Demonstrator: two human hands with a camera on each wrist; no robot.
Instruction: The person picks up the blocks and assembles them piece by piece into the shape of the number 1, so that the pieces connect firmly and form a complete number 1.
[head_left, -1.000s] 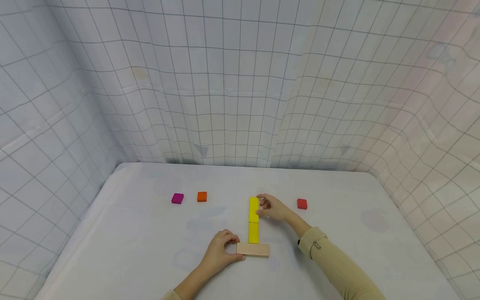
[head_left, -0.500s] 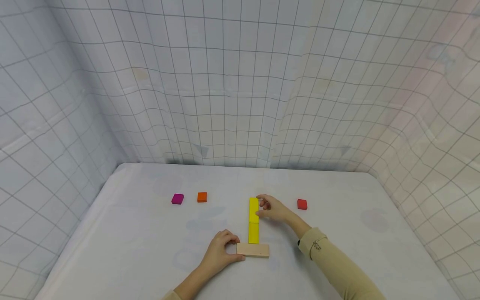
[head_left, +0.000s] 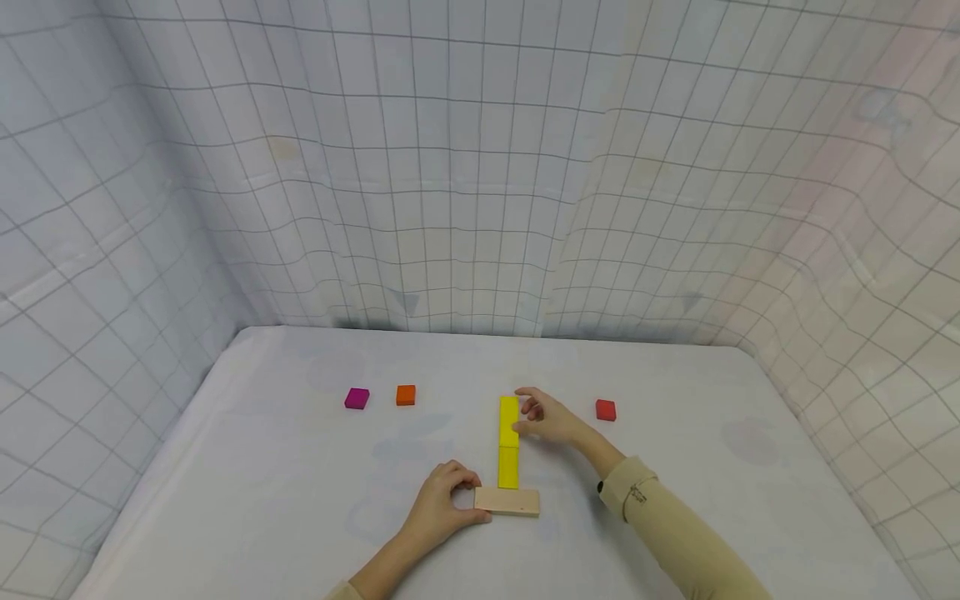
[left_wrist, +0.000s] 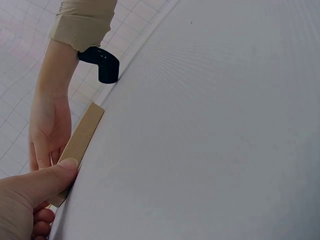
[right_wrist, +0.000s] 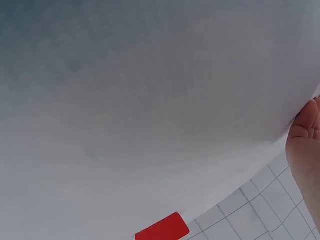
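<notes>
No visible shift in hands or blocks vs prev. frame, just a slight nudge of the head view. Wooden block (head_left: 507, 501) lies crosswise on white cloth (head_left: 262, 500); prob. light, stiff, not slippery; best held at ends. Beyond it, near yellow block (head_left: 508, 468) & far yellow block (head_left: 508, 422), end to end: likely light, rigid; take by long sides. L hand (head_left: 438, 504) pinches wood's left end, thumb near side, fingers far. R hand (head_left: 550, 417): thumb & index apart at far yellow's right side; can't tell if gripping.

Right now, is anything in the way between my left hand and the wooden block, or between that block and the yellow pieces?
Nothing visible: your left hand grips the wooden block by its left end, and the head view shows no gap between it and the yellow pieces.
</notes>
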